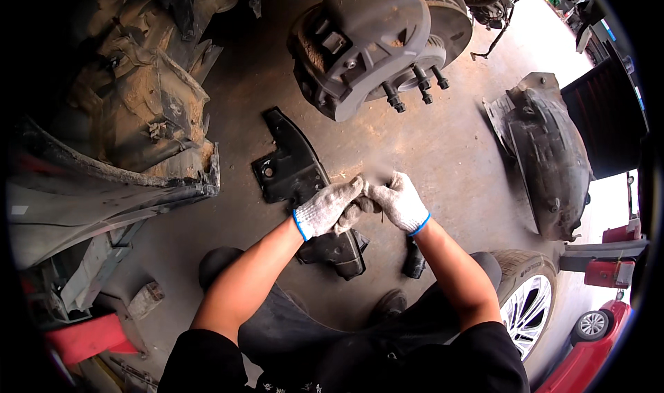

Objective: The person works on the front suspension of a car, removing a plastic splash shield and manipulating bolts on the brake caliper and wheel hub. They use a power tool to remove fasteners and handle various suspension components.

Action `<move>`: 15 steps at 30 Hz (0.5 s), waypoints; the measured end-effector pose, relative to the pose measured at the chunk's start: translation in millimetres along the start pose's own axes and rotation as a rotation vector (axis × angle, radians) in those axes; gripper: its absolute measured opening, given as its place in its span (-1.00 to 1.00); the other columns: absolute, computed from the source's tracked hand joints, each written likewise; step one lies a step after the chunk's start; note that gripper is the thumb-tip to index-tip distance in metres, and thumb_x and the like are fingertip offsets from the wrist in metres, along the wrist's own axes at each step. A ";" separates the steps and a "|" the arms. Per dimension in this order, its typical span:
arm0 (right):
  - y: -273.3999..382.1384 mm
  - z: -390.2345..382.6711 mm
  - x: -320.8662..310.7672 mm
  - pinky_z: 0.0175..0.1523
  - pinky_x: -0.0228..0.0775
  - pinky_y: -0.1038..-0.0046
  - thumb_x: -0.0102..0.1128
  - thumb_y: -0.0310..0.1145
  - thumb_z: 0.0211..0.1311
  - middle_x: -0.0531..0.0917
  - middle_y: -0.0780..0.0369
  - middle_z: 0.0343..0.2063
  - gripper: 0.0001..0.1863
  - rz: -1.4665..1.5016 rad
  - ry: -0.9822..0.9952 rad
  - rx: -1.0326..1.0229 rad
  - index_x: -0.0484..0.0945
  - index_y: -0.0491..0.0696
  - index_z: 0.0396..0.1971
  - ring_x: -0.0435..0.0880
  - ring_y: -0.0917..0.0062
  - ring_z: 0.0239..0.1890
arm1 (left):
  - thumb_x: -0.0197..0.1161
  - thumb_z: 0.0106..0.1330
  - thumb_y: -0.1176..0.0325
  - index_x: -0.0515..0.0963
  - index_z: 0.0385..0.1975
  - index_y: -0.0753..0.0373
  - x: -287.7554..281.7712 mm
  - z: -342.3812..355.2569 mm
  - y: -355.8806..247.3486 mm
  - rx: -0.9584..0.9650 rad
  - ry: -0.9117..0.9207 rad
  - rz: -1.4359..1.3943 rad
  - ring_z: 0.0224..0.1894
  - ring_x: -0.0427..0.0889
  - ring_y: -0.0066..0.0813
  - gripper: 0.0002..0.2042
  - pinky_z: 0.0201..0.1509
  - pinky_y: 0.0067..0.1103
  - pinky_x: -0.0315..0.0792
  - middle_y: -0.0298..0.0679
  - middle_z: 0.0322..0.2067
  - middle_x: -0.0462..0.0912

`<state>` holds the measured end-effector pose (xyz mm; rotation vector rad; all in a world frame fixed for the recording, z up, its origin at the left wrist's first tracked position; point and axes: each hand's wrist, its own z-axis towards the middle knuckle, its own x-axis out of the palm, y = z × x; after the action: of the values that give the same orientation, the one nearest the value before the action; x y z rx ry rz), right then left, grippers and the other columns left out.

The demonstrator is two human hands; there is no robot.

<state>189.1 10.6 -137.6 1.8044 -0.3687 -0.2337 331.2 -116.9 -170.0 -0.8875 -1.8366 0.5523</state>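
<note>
My left hand (326, 207) and my right hand (400, 200), both in white knit gloves with blue cuffs, meet above the floor. Their fingers are pinched together, closed on something too small or hidden to name. A thin dark bit shows just below the right fingers, and a blurred patch lies above the fingertips. Under and beside the left hand, a long black plastic panel (296, 161) with a tab and a hole lies on the floor. Close to my right wrist, a short black cylindrical object (415, 260) rests on the floor, partly hidden by the forearm.
Ahead hangs a dusty brake caliper (377, 30) beside a brake disc (453, 19) and hub studs (423, 81). A dirty fender (76, 206) stands at left. At right lie a black wheel-arch liner (546, 158) and a wheel (529, 303); a red car (588, 351) is beyond.
</note>
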 end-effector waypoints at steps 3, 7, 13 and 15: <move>7.8 -8.3 8.4 -0.45 0.34 0.65 0.13 -0.27 0.35 0.60 0.32 -0.46 -0.71 0.046 -0.047 -0.046 0.57 -0.17 -0.08 0.48 0.74 -0.52 | -0.05 0.45 -0.14 0.58 -0.30 0.33 0.4 -4.1 0.3 0.042 0.060 -0.032 -0.78 0.27 -0.61 -0.45 -0.72 -0.65 0.18 -0.39 -0.72 0.39; 11.2 -6.9 -10.1 -0.40 0.44 0.57 -0.01 -0.20 0.44 0.66 0.19 -0.45 -0.63 0.207 -0.369 -0.243 0.53 -0.26 -0.15 0.59 0.62 -0.52 | -0.11 0.45 -0.06 0.59 -0.20 0.36 6.8 -4.2 -5.7 0.091 0.066 -0.159 -0.77 0.29 -0.57 -0.46 -0.73 -0.62 0.20 -0.37 -0.71 0.39; 40.1 -12.7 -36.6 -0.47 0.36 0.62 -0.08 -0.13 0.46 0.63 0.22 -0.52 -0.63 0.234 -0.493 -0.210 0.51 -0.16 -0.28 0.50 0.66 -0.59 | -0.16 0.44 -0.14 0.56 -0.47 0.28 4.8 -0.2 -4.7 0.134 -0.032 -0.260 -0.80 0.24 -0.52 -0.43 -0.78 -0.60 0.15 -0.32 -0.75 0.35; 49.3 -17.0 -24.8 -0.48 0.37 0.62 -0.07 -0.14 0.46 0.64 0.20 -0.48 -0.64 0.284 -0.446 -0.232 0.50 -0.17 -0.25 0.52 0.65 -0.58 | -0.17 0.44 -0.17 0.48 -0.57 0.21 7.6 0.8 -5.5 0.106 -0.061 -0.275 -0.81 0.23 -0.50 -0.43 -0.79 -0.60 0.12 -0.32 -0.77 0.32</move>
<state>165.7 23.7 -86.5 1.4417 -0.8693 -0.4598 326.8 -114.5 -162.1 -0.5412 -1.9260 0.5017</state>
